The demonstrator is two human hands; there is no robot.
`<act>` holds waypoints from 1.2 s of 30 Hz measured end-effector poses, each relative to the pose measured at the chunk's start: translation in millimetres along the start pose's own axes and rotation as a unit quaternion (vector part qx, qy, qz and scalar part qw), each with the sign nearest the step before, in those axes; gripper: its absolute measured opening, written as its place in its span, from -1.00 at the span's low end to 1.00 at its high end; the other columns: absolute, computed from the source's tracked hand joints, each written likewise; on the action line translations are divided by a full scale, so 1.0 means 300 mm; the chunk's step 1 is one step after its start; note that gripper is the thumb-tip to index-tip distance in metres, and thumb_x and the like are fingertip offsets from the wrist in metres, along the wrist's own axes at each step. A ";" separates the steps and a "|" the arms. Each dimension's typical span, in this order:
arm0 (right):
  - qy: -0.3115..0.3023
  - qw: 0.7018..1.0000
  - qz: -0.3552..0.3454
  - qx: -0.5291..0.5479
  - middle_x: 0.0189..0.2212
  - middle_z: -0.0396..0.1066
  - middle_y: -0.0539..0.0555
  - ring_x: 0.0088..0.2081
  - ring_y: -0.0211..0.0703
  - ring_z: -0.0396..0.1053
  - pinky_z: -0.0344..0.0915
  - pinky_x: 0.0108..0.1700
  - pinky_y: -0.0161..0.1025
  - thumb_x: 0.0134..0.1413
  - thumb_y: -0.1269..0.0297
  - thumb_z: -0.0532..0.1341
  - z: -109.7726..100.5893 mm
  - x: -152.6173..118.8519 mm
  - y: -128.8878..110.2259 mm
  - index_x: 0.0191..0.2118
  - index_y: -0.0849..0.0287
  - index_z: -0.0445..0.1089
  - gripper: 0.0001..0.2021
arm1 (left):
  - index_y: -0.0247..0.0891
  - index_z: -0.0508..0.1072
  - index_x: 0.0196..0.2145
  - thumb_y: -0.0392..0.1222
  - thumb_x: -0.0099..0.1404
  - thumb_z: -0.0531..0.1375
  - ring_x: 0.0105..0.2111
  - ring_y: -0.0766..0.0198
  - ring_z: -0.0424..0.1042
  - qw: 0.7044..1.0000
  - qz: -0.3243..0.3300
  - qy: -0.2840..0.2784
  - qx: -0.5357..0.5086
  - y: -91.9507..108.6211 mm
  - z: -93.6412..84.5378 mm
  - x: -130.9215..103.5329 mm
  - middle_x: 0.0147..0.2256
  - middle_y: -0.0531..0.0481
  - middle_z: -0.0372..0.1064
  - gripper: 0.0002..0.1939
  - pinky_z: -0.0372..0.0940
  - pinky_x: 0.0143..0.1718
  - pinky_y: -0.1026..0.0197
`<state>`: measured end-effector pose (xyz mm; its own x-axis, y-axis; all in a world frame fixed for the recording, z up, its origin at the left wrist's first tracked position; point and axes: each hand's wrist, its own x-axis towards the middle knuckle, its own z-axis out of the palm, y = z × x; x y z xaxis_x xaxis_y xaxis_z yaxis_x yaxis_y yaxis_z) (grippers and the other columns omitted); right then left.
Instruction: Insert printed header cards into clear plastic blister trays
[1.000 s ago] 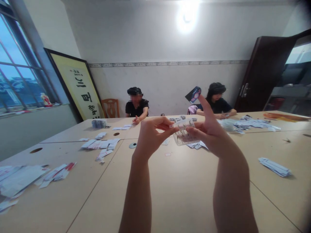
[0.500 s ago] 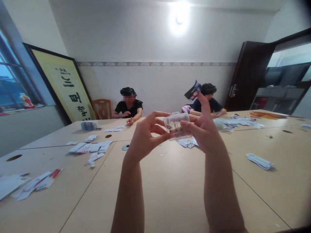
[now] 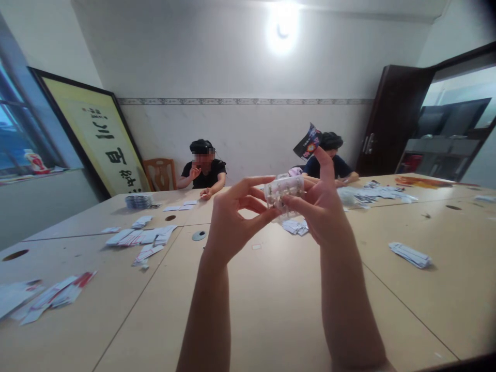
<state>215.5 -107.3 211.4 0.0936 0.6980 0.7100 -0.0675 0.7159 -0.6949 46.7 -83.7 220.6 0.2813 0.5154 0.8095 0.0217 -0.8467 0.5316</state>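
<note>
Between my hands, above the table, is a small clear plastic case [image 3: 289, 187] with rows of little pieces showing through it. My left hand [image 3: 242, 212] grips its left side between thumb and fingers. My right hand [image 3: 323, 204] pinches its right side, the thumb across the front. The right index finger points up, and a dark printed card [image 3: 308, 143] with a colourful picture stands at its tip. How the card is held there I cannot make out. The small pieces are too blurred to name.
Stacks of white paper slips [image 3: 141, 235] lie on the pale table [image 3: 267, 310], left and right. A folded bundle [image 3: 409, 254] is at the right. Two people [image 3: 205, 173] sit across the table. Round holes [image 3: 170, 218] pierce the tabletop.
The clear case has turned in my fingers, and more of its rows face me. The seated person at the left has raised a hand toward the face. My view has shifted slightly.
</note>
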 end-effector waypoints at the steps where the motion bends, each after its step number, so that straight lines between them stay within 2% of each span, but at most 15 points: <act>1: 0.003 1.000 0.001 0.000 -0.41 0.41 -0.11 -0.46 -0.18 0.41 0.43 -0.38 -0.16 -0.03 0.29 0.37 0.003 -0.002 -0.004 0.42 -0.21 -0.36 0.07 | -0.18 0.54 -0.02 -0.20 0.09 0.46 -0.48 0.38 0.53 1.000 0.003 0.005 0.004 0.004 0.002 -0.001 -0.40 0.11 0.45 -0.53 0.45 -0.41 0.39; 8: 0.006 1.000 0.002 -0.006 -0.41 0.36 -0.12 -0.43 -0.20 0.40 0.39 -0.39 -0.22 -0.07 0.29 0.41 0.013 -0.006 -0.014 0.44 -0.20 -0.37 0.12 | -0.20 0.54 -0.01 -0.20 0.11 0.45 -0.49 0.39 0.53 1.000 0.012 0.003 0.016 0.017 0.019 -0.004 -0.39 0.10 0.45 -0.54 0.46 -0.42 0.39; 18: 0.027 1.000 -0.004 -0.009 -0.52 0.33 -0.19 -0.51 -0.26 0.33 0.30 -0.47 -0.29 -0.09 0.31 0.42 0.009 -0.011 -0.024 0.42 -0.16 -0.24 0.07 | -0.20 0.54 -0.02 -0.22 0.14 0.43 -0.48 0.40 0.53 0.999 0.029 0.005 0.025 0.026 0.033 -0.013 -0.39 0.10 0.47 -0.57 0.48 -0.40 0.39; 22: 0.024 1.000 -0.008 0.001 -0.53 0.34 -0.20 -0.53 -0.26 0.33 0.29 -0.49 -0.30 -0.09 0.30 0.42 0.009 -0.012 -0.026 0.42 -0.15 -0.25 0.07 | -0.20 0.54 -0.01 -0.22 0.14 0.44 -0.48 0.40 0.53 0.999 0.030 0.003 0.027 0.037 0.033 -0.013 -0.38 0.11 0.47 -0.57 0.47 -0.40 0.39; 36: 0.046 0.999 -0.004 -0.005 -0.55 0.33 -0.23 -0.58 -0.28 0.28 0.28 -0.52 -0.30 -0.15 0.40 0.35 0.020 -0.031 -0.056 0.40 -0.15 -0.23 0.05 | -0.19 0.56 -0.04 -0.26 0.13 0.43 -0.49 0.42 0.50 0.999 0.049 0.001 0.014 0.045 0.038 -0.025 -0.40 0.10 0.47 -0.58 0.47 -0.40 0.37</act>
<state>209.9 -125.8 217.2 0.1850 0.6868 0.7029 -0.0559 0.7215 -0.6902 55.7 -100.6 218.9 0.2812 0.4309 0.8575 0.0202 -0.8960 0.4436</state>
